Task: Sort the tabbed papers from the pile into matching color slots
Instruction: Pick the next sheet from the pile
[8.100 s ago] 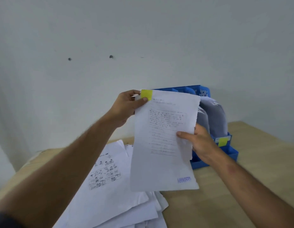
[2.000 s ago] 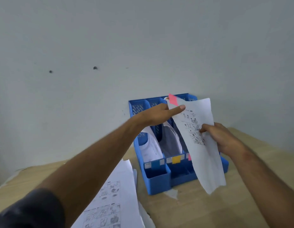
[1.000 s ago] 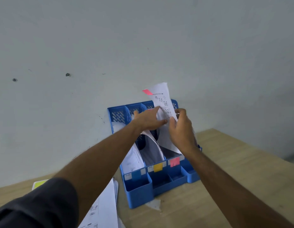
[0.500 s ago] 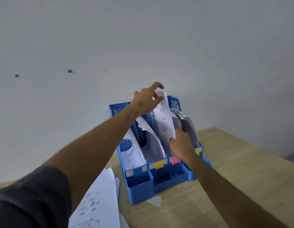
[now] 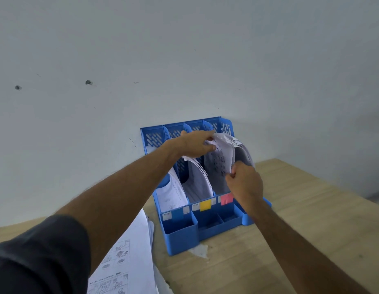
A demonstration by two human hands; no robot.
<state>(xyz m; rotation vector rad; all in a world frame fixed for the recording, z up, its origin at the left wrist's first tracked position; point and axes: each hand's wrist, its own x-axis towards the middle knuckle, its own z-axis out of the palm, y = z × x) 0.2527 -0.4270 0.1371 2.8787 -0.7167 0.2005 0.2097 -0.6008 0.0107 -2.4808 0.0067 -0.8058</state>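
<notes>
**A wooden table against a pale wall**

The table has a light wood top with visible grain and reaches back to the wall. At its far middle stands a blue file organizer with upright slots and small front bins, its back against the wall. At the near left lies a pile of white papers, the top sheet printed with cartoon panels. A small white scrap lies on the wood just in front of the organizer's near edge.

blue organiser; yellow label; pink label; white papers
</notes>
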